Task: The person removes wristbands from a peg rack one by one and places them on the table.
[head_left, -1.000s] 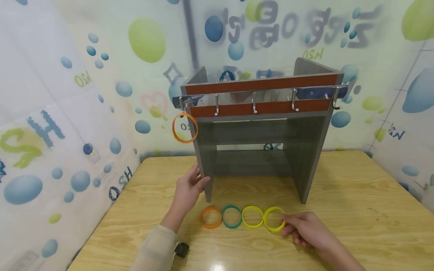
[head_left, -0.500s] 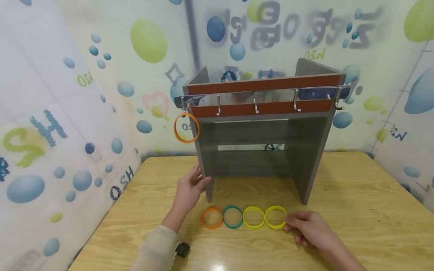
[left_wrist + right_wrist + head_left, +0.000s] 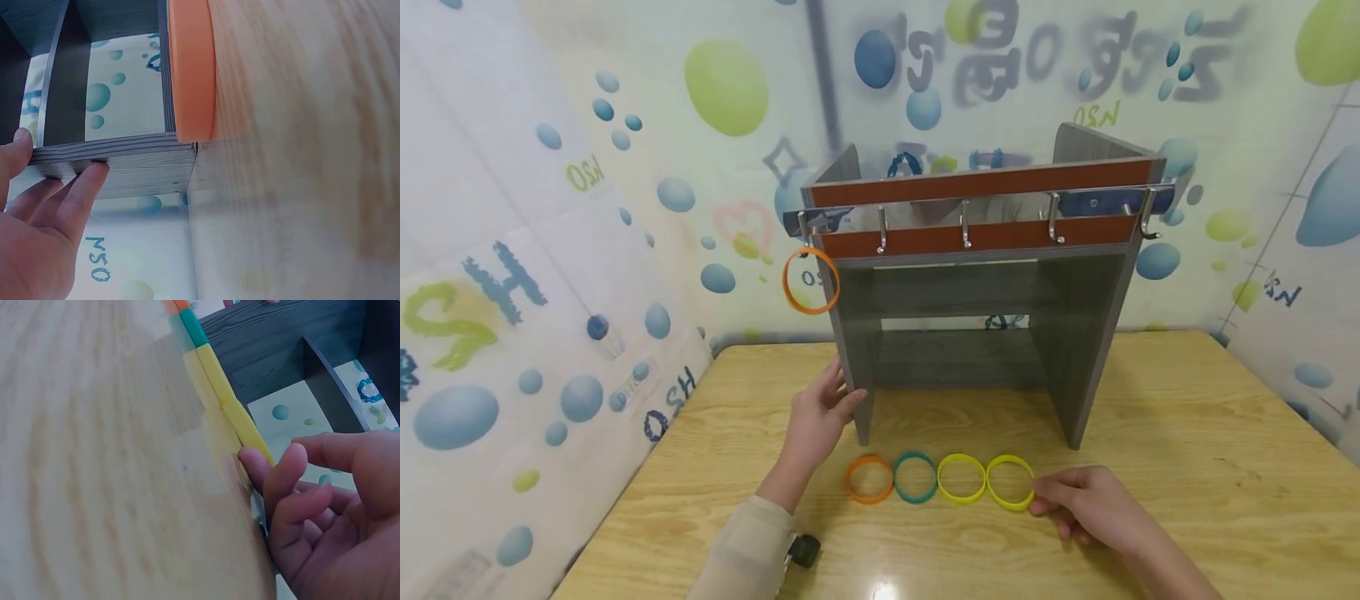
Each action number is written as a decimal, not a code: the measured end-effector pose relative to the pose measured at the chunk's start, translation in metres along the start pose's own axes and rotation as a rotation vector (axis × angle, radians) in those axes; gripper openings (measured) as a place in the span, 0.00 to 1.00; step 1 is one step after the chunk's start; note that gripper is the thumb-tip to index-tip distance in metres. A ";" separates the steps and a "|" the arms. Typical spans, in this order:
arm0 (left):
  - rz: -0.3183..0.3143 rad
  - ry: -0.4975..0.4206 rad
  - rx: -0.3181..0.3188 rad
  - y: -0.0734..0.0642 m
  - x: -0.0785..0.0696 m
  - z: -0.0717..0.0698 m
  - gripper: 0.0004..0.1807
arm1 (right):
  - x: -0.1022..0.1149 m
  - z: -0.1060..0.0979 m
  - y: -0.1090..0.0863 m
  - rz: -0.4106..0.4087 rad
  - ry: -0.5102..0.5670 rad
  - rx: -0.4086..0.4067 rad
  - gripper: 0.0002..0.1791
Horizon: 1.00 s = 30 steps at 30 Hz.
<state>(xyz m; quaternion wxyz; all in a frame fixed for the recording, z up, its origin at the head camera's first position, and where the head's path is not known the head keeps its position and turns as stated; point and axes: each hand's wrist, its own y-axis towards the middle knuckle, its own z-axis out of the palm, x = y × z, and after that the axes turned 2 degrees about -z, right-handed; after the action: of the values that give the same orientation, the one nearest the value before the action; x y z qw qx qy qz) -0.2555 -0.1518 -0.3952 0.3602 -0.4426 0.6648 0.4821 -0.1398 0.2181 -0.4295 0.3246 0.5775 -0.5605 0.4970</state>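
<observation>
My left hand (image 3: 817, 419) grips the lower left side panel of a grey wooden rack (image 3: 853, 367), thumb in front and fingers behind. In the left wrist view, the thumb and fingertips (image 3: 97, 170) touch opposite faces of that panel. At the right end of a row of rings, my right hand (image 3: 1093, 508) pinches the edge of a yellow ring (image 3: 1011, 457), which tilts slightly. Left of it lie another yellow ring (image 3: 962, 457), a teal ring (image 3: 915, 455) and an orange ring (image 3: 869, 457). A second orange ring (image 3: 786, 287) hangs from the rack's leftmost hook.
A metal rail with several hooks (image 3: 966, 225) crosses the rack's red-brown front. The rack stands on a wood-grain table (image 3: 1187, 417). Patterned walls (image 3: 587, 292) enclose the back and sides. A small black device (image 3: 805, 551) sits by the left sleeve.
The right-hand yellow ring looks flatter half a second ago and slightly tilted now, with the right fingers still at its edge. The left hand keeps its place on the rack.
</observation>
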 end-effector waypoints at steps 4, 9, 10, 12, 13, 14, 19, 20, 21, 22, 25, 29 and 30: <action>-0.007 -0.003 0.006 0.000 0.000 0.000 0.40 | 0.000 -0.003 0.000 0.023 -0.003 -0.005 0.22; 0.000 0.004 0.001 0.001 -0.001 0.000 0.41 | 0.002 -0.005 -0.002 0.050 0.005 -0.007 0.23; 0.001 0.004 0.002 0.001 -0.001 0.000 0.41 | 0.002 -0.006 -0.002 0.050 0.006 -0.005 0.23; 0.004 0.007 0.005 0.001 -0.001 -0.001 0.41 | 0.003 -0.007 -0.002 0.051 0.010 -0.003 0.23; -0.001 0.005 0.008 0.001 -0.002 -0.001 0.41 | 0.003 -0.007 -0.002 0.054 0.013 -0.002 0.23; -0.008 0.002 0.009 0.001 -0.002 -0.001 0.41 | 0.003 -0.008 -0.002 0.054 0.015 -0.002 0.23; -0.022 -0.024 0.012 0.002 0.000 -0.001 0.41 | 0.006 -0.006 -0.002 0.057 0.035 -0.014 0.27; -0.016 -0.026 0.010 0.002 0.000 -0.001 0.41 | 0.007 -0.006 -0.001 0.058 0.039 -0.017 0.27; -0.014 -0.029 0.008 0.002 0.001 -0.001 0.41 | 0.007 -0.005 -0.001 0.060 0.047 -0.018 0.28; -0.012 -0.030 0.006 0.002 0.002 -0.001 0.41 | 0.008 -0.005 0.000 0.058 0.051 -0.018 0.28; -0.009 -0.024 -0.005 0.002 0.003 -0.001 0.42 | 0.012 -0.004 0.003 0.040 0.049 -0.010 0.26; -0.012 -0.020 -0.005 0.002 0.003 -0.002 0.41 | 0.019 -0.007 0.006 0.003 0.025 0.009 0.24; -0.014 -0.017 -0.002 0.002 0.003 -0.002 0.41 | 0.022 -0.007 0.007 0.002 0.019 0.013 0.24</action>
<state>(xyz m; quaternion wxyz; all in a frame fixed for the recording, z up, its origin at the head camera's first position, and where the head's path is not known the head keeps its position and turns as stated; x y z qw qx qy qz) -0.2585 -0.1538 -0.3965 0.3687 -0.4434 0.6582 0.4840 -0.1510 0.2166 -0.4078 0.3256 0.5743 -0.5548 0.5064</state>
